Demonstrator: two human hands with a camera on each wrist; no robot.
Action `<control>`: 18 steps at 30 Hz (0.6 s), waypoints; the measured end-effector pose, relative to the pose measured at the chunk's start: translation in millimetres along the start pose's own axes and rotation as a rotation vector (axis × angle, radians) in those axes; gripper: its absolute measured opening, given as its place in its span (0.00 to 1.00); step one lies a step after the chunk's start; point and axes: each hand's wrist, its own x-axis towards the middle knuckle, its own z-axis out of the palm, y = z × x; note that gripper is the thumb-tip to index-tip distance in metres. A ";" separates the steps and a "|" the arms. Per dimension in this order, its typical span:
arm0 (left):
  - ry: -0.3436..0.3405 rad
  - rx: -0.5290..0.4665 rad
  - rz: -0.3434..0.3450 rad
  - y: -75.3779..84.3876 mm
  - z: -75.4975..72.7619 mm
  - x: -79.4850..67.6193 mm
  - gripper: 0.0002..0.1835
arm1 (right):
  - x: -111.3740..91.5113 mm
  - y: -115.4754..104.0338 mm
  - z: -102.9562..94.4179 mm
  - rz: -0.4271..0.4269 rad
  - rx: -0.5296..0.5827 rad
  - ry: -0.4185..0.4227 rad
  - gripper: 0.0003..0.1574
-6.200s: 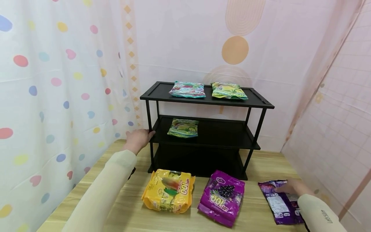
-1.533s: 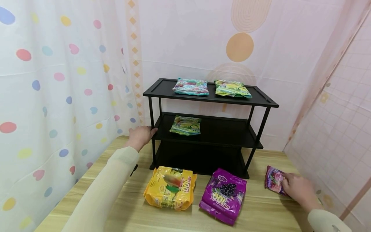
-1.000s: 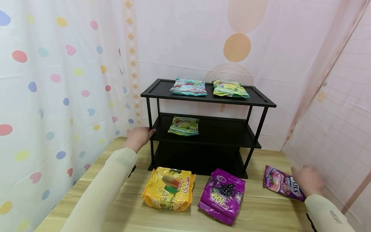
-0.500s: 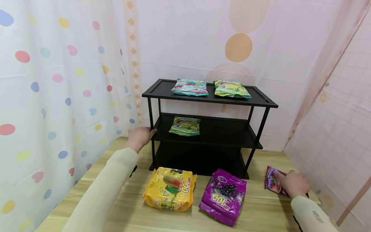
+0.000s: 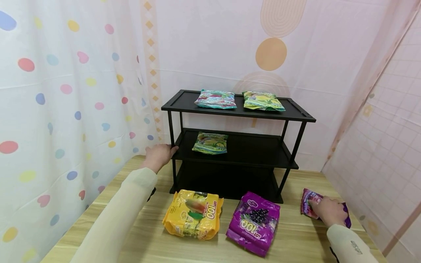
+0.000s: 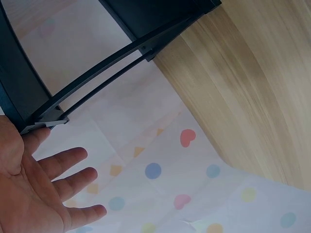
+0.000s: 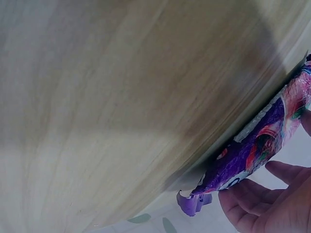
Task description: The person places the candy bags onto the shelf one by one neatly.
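Note:
At the left side of a black three-tier rack [image 5: 238, 116], my left hand [image 5: 158, 156] rests against the middle shelf, thumb over its rim. In the left wrist view the hand [image 6: 36, 182] has spread, fairly straight fingers [image 6: 70, 184], and one touches the rack's corner [image 6: 46, 124]. My right hand [image 5: 329, 211] lies over a small purple candy bag [image 5: 308, 199], whose ends show on both sides of it. The right wrist view shows that bag [image 7: 257, 145] flat on the table, with relaxed fingers [image 7: 245, 196] touching its edge. Part of the bag lies beneath the hand.
A yellow mango candy bag [image 5: 194, 215] and a purple grape candy bag [image 5: 253, 223] lie before the rack. Two bags, one teal [image 5: 215, 99] and one yellow-green [image 5: 263, 101], are on top. A green bag [image 5: 210, 143] sits on the middle shelf.
The small purple bag showed its back several seconds ago and now lies front up. My right hand moved off its right end, then left onto its middle. My left hand stayed at the rack.

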 end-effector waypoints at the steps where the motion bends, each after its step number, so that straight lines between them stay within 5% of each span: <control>1: 0.000 0.000 0.001 0.2 0.0 0.1 0.26 | -0.4 0.5 0.5 -0.006 0.001 0.000 0.56; 11: -0.005 0.000 -0.001 -0.5 0.6 0.9 0.27 | -2.2 3.2 -0.6 -0.073 0.006 -0.028 0.51; 18: -0.007 0.003 0.001 -0.7 0.9 1.2 0.27 | 0.4 10.6 -1.1 -0.218 0.011 -0.045 0.43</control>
